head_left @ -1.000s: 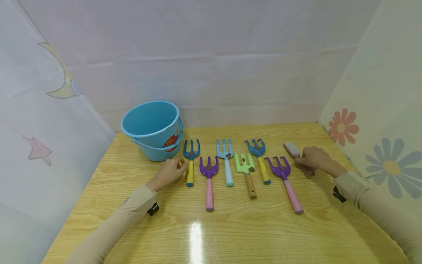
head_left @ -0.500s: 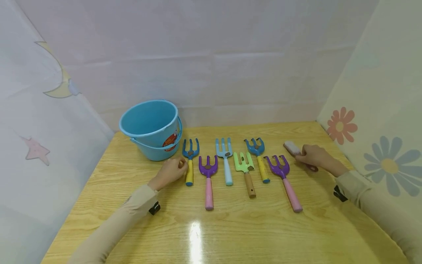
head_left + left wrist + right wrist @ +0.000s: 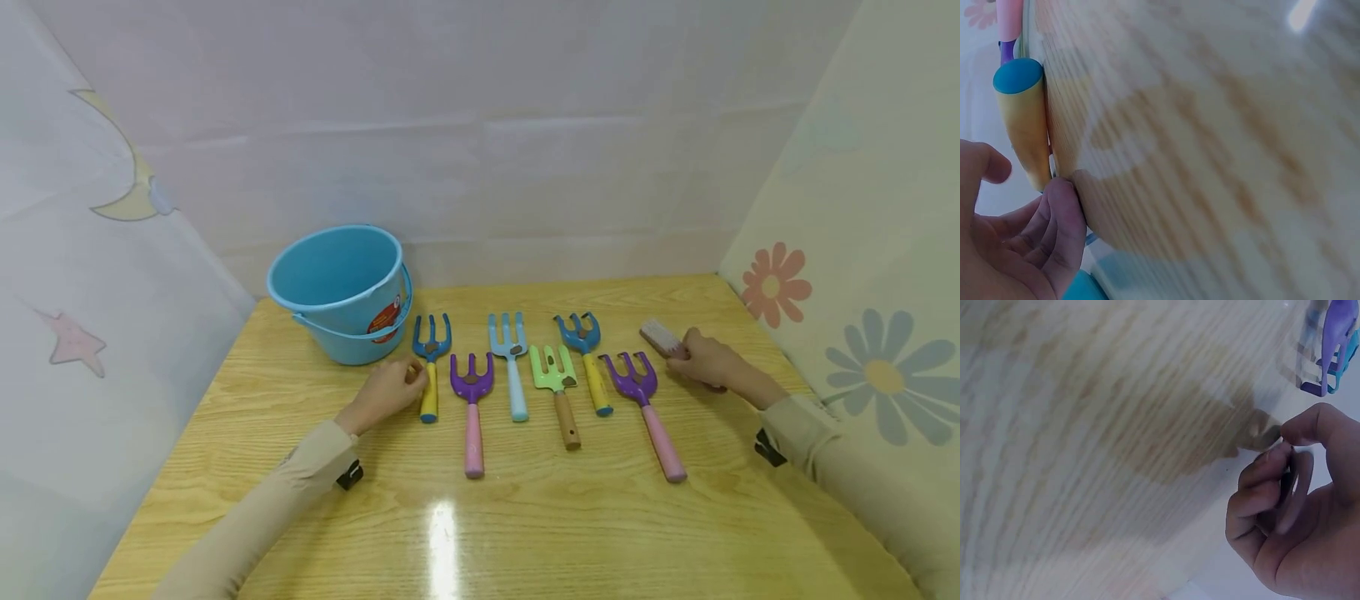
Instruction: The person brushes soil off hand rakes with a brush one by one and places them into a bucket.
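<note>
The right hand grips the brush at the table's right; the left hand, loosely curled and holding nothing, lies beside the leftmost fork. A low leftward sweep could knock the brush against the rightmost fork.

There are two hands, one bucket, one brush and six pronged tools: two purple, three blue, one green.
</note>
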{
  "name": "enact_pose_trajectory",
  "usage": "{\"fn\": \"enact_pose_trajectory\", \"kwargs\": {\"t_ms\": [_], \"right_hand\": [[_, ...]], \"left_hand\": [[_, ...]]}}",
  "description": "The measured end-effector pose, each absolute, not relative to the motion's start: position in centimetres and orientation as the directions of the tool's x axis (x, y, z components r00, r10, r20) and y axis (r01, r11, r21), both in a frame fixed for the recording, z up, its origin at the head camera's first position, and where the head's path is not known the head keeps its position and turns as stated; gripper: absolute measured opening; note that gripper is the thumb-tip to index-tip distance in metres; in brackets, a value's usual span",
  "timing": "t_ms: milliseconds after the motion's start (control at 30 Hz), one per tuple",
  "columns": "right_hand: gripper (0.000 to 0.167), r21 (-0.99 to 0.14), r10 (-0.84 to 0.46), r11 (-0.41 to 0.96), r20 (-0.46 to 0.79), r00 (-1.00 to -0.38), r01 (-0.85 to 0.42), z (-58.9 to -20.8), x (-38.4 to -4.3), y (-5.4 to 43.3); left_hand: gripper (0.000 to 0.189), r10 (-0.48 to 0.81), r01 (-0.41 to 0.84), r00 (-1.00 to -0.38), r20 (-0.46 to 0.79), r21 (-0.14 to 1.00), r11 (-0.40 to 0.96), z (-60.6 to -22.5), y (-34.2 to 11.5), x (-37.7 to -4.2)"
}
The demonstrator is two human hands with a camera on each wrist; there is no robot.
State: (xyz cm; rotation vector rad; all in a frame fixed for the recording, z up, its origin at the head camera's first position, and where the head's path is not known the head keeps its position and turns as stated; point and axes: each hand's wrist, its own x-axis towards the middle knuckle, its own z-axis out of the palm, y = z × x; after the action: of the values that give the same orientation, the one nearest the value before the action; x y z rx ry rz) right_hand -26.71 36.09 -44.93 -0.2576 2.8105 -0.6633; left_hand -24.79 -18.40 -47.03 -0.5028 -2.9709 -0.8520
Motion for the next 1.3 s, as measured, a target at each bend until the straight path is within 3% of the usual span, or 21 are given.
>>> {"fn": "enact_pose_trajectory", "kwargs": {"t_ms": [267, 633, 1300], "right_hand": [[0.044, -0.403, -0.241, 0.9, -0.143, -0.96, -0.166, -44.6, -26.4, 35.6], [0.037, -0.373, -0.22, 0.912, -0.095, -0.971, -0.17, -44.2, -26.6, 35.4], [0.04, -0.329, -0.219, 0.915, 0.079, -0.973, -0.232, -43.5, -26.6, 34.3]], "left_hand": [[0.039, 0.283, 0.279, -0.957, 0.064, 0.473, 0.836, -46.8, -17.8, -24.8], [0.032, 0.265, 0.256, -0.964, 0.038, 0.421, 0.87, -47.0, -17.3, -25.1], [0.041, 0.241, 0.232, -0.97, 0.024, 0.369, 0.9, -47.3, -16.8, -25.2]]}}
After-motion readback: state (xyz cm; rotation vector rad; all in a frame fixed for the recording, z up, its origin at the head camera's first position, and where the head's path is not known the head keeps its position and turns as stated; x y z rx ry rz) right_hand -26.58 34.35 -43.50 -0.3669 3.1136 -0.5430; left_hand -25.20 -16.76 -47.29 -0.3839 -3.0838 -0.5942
